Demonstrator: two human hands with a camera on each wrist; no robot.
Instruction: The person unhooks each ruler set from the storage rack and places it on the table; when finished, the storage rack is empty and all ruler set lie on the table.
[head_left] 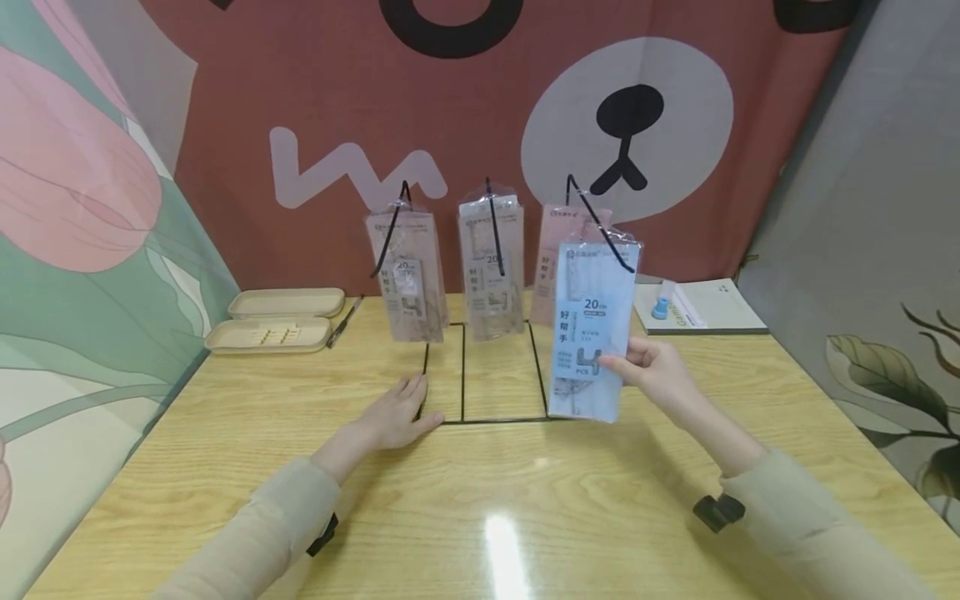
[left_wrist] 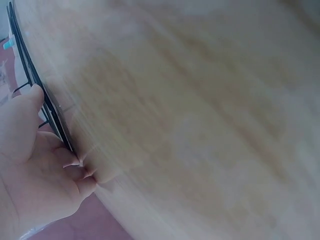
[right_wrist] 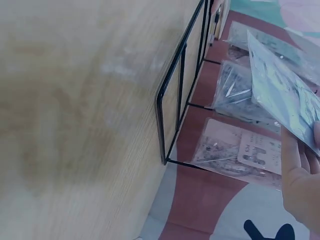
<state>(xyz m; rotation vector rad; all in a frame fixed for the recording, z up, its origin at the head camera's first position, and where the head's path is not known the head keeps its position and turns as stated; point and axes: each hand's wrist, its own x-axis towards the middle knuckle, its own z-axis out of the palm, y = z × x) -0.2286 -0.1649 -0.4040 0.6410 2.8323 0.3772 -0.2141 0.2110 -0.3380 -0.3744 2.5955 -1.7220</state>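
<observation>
My right hand (head_left: pixel 658 373) pinches the lower right edge of a light blue hanger-bag packet (head_left: pixel 592 325), with the thumb on its front. The packet's clear top lies at the right hook (head_left: pixel 606 229) of a black wire rack (head_left: pixel 495 421); whether the hook passes through it, I cannot tell. Behind it hangs a pink packet (head_left: pixel 551 250). Pink packets hang on the left (head_left: pixel 408 275) and middle (head_left: pixel 491 267) hooks. My left hand (head_left: pixel 393 412) rests at the front left corner of the rack's base, its fingers along the side wire and thumb by the front wire (left_wrist: pixel 60 125).
An open beige case (head_left: pixel 273 335) with small sticks inside lies at the back left, beside a black pen (head_left: pixel 345 321). At the back right lies a pale notebook (head_left: pixel 720 304) with a small blue-capped item (head_left: pixel 662 304) on it. A patterned cloth hangs behind.
</observation>
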